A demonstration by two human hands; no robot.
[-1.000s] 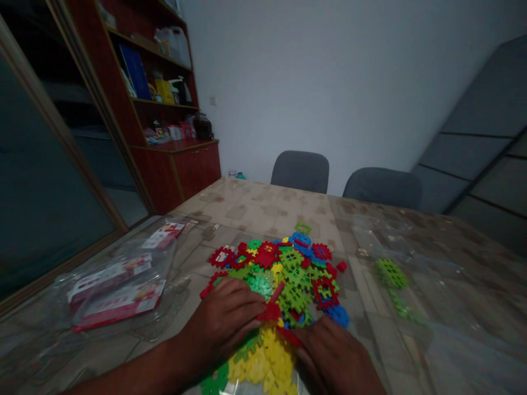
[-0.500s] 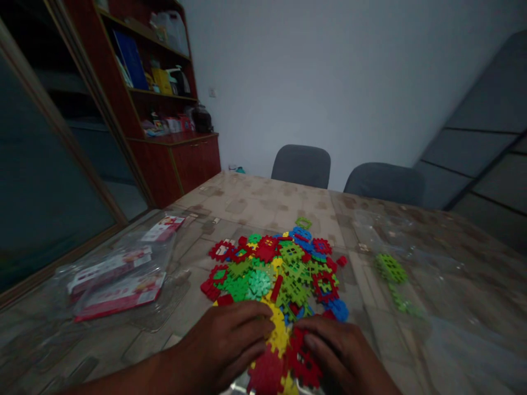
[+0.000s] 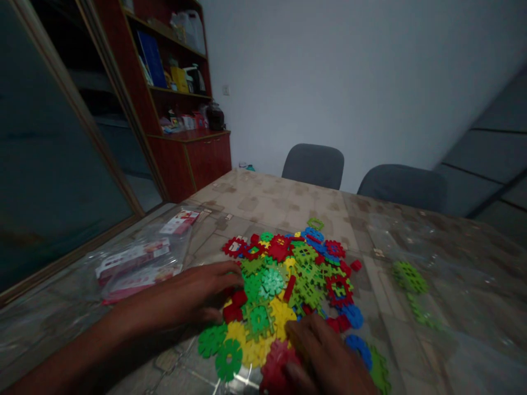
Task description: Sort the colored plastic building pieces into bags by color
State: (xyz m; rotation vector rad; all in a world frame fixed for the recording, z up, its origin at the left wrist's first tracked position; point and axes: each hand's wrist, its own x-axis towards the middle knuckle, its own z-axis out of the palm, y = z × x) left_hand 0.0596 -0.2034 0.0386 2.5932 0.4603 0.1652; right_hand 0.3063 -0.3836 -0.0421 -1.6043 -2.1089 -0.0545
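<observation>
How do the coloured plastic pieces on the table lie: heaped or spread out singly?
Mostly heaped: the plastic pieces overlap one another loosely on the table, though a few lie apart.

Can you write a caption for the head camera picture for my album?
Left hand and right hand at a colorful heap of notched plastic building pieces on a patterned table.

The right hand (image 3: 331,354) partly hides a red piece (image 3: 276,363).
</observation>
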